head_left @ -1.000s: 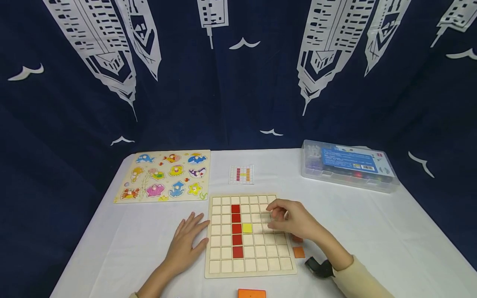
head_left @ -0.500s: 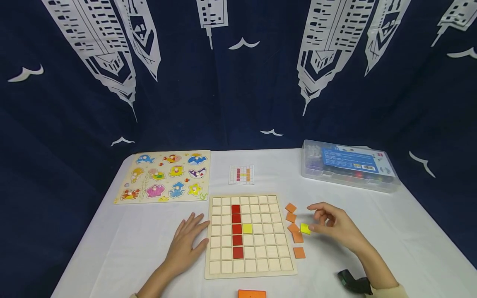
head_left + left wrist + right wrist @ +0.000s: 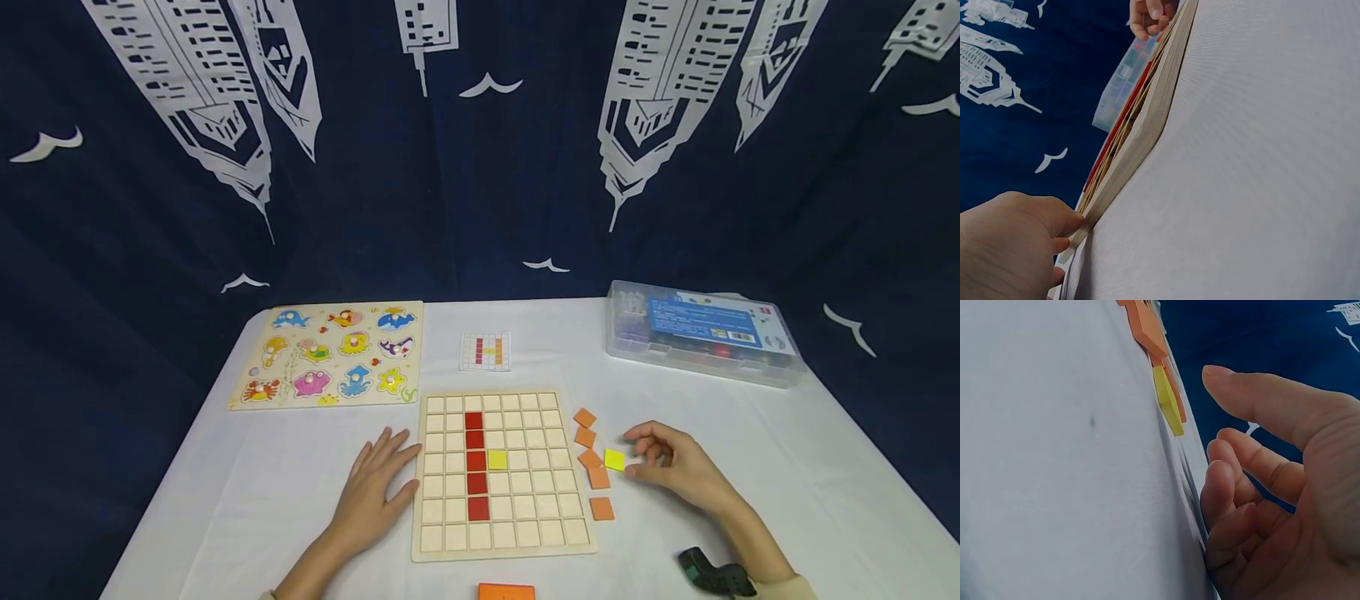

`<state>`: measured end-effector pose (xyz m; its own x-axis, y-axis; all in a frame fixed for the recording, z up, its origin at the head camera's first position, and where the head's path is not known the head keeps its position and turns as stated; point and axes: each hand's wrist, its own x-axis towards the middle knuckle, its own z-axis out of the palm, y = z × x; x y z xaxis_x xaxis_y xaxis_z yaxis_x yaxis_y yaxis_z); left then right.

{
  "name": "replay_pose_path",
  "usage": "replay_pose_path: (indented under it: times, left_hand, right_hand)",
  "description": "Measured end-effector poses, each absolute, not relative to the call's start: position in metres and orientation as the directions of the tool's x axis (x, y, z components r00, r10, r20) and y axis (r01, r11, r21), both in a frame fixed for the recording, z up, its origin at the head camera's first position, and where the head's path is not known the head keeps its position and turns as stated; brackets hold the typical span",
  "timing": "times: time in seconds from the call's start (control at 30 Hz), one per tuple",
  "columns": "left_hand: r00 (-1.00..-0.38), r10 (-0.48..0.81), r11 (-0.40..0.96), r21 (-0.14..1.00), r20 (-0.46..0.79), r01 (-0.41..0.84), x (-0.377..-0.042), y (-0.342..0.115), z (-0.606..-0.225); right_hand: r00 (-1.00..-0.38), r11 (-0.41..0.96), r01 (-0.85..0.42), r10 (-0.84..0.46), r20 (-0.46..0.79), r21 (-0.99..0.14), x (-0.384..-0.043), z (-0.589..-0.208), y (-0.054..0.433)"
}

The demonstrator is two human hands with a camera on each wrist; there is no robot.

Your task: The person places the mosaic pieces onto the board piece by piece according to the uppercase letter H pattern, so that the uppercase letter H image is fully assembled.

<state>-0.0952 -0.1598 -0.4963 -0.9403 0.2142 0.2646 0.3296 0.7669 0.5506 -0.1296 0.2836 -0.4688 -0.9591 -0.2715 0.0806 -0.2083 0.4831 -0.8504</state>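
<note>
A wooden grid board [image 3: 525,533] lies on the white table, with a column of red square tiles [image 3: 477,483] and one yellow tile [image 3: 497,460] set in its cells. My left hand [image 3: 372,492] rests with spread fingers at the board's left edge, its thumb touching the side in the left wrist view. Right of the board, a loose yellow square tile [image 3: 615,460] lies beside several orange tiles [image 3: 599,477]. My right hand [image 3: 678,467] is just right of that yellow tile. Its thumb and forefinger stand apart, the other fingers loosely bent, holding nothing.
A sea-animal puzzle board [image 3: 326,354] lies at the back left. Behind the grid board is a small pattern card [image 3: 486,352]. A clear plastic case [image 3: 701,333] stands at the back right. An orange block [image 3: 507,592] sits at the front edge of view.
My right hand has moved right, from over the grid board to beside the loose yellow tile, uncovering the orange tiles. My left hand has stayed in place.
</note>
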Motion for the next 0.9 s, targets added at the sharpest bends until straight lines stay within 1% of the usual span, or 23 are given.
replay_pose_path:
  times: [0.23, 0.5, 0.9]
  left_hand:
    - [-0.939, 0.213, 0.769, 0.546, 0.269, 0.331, -0.0961, -0.1601, -0.4976]
    - [-0.936, 0.21, 0.767, 0.546, 0.282, 0.337, -0.0954, -0.1601, -0.4978]
    - [-0.937, 0.207, 0.771, 0.543, 0.28, 0.333, -0.0958, -0.16, -0.499]
  right_hand:
    - [-0.957, 0.496, -0.21, -0.28, 0.074, -0.843, -0.1301, -0.4718, 0.2828]
    - [-0.961, 0.576, -0.218, -0.267, 0.07, -0.788, -0.1296, -0.4713, 0.2786]
    - [-0.971, 0.655, -0.21, -0.229, 0.075, -0.726, -0.1287, -0.4725, 0.2741]
